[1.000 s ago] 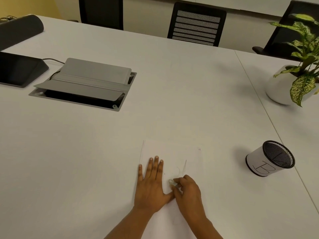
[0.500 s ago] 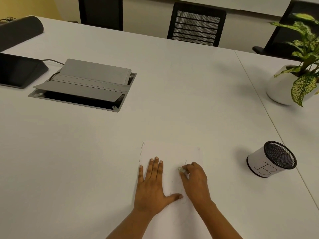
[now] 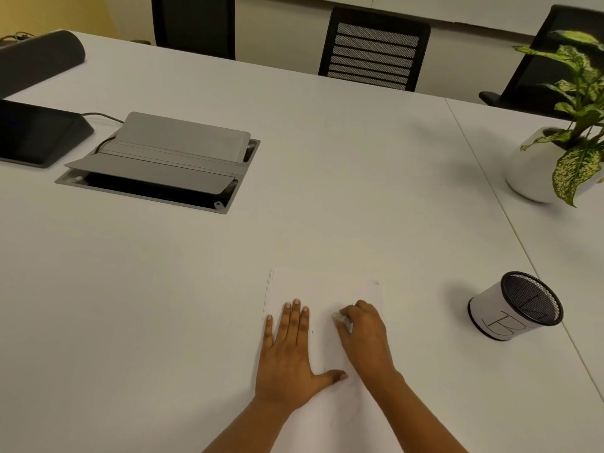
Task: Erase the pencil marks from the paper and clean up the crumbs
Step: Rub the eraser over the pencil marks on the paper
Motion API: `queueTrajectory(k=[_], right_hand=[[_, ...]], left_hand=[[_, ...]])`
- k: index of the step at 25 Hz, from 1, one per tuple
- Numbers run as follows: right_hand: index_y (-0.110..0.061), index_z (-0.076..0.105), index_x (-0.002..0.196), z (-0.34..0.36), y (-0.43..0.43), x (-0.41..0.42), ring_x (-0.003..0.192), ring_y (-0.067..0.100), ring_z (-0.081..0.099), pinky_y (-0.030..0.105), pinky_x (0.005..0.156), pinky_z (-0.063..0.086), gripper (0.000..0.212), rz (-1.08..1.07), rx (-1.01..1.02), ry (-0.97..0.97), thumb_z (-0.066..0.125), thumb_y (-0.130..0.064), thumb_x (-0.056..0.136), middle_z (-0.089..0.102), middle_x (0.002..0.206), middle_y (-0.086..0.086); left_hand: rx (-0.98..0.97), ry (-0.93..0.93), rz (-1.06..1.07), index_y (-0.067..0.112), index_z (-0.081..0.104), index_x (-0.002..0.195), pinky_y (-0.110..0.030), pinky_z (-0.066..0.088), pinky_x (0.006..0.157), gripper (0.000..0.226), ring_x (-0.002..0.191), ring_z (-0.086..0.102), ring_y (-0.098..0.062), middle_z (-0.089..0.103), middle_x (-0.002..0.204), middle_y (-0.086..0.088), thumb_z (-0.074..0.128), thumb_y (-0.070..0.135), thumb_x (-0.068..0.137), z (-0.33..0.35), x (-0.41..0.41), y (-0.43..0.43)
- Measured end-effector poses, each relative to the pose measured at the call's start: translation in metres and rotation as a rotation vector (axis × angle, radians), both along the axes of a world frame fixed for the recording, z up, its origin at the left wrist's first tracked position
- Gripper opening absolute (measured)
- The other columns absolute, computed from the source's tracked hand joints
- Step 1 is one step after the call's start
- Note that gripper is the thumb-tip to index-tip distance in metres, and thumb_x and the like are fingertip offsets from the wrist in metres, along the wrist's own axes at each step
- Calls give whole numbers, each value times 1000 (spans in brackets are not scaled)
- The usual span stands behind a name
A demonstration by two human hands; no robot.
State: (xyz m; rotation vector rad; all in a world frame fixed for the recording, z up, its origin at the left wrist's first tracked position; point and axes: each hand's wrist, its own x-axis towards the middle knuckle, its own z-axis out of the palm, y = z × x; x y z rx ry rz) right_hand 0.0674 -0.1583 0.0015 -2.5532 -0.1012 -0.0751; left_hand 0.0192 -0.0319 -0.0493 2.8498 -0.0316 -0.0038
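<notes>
Status: erasing under way, judged roughly midway, not finished.

Done, by appearance: most of the paper (image 3: 327,289) bare, with only faint traces showing.

Remaining:
- Removing a thin stroke (image 3: 353,305) just beyond the right hand (image 3: 366,335) and a small dot (image 3: 312,331) between the hands.
- Checking the faint grey lines along the far-left edge and the speck at the far-right corner; possibly marks, possibly edge shadow.
- Gathering the crumbs. None discernible here, too small to tell. No cleanup begun, by the look of it.

Grip: eraser (image 3: 338,317) pinched at the curled fingertips of the right hand and pressed onto the sheet near its middle. Flat on the left part of the sheet: left hand (image 3: 287,358), fingers straight and slightly spread, thumb out to the right, gripping nothing, serving only as a hold-down.

Location: flat on the table (image 3: 196,289), at the near edge, centre, with the near end cut off by the frame. Well apart to the right: cup (image 3: 510,308).

Appearance: white, thin, almost the same tone as the table, traceable mainly by faint edges and the two far corners. No creases seen. Likely to slide or buckle under rubbing unless held down.
</notes>
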Motion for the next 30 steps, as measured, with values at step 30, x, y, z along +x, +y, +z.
queueTrajectory(k=[30], right_hand=[[-3, 68, 87, -3, -7, -17, 74, 14, 50, 7, 64, 31, 10, 14, 62, 2, 63, -11, 81, 59, 75, 4]], left_hand=[[-6, -5, -2, 4, 38, 138, -49, 16, 107, 115, 139, 12, -22, 35, 146, -13, 25, 92, 64, -1, 1, -1]])
